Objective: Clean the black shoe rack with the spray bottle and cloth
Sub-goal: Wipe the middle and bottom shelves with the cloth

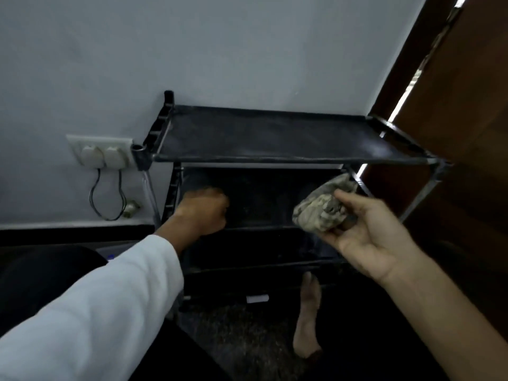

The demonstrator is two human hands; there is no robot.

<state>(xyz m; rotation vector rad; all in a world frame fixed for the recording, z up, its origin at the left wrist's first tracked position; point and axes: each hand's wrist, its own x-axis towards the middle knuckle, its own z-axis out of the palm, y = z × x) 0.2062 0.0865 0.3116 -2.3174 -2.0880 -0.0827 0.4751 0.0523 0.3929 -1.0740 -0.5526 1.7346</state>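
Black shoe rack [275, 137] stands against the wall, straight ahead of both hands, top shelf above them. Crumpled grey cloth [320, 211] pinched in right hand [368, 237], palm up, at rack's right front. Left hand [203, 213], white sleeve [110, 312], curled in a fist inside the second tier; blurred, cannot tell if it holds anything. Wall socket [101, 152] left of left hand, bare foot [308, 320] below right hand

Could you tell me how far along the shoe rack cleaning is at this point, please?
Nothing looks finished: the top shelf shows pale dust. The right hand holds the crumpled cloth; the left hand is fisted by the second shelf. Spraying and wiping remain.
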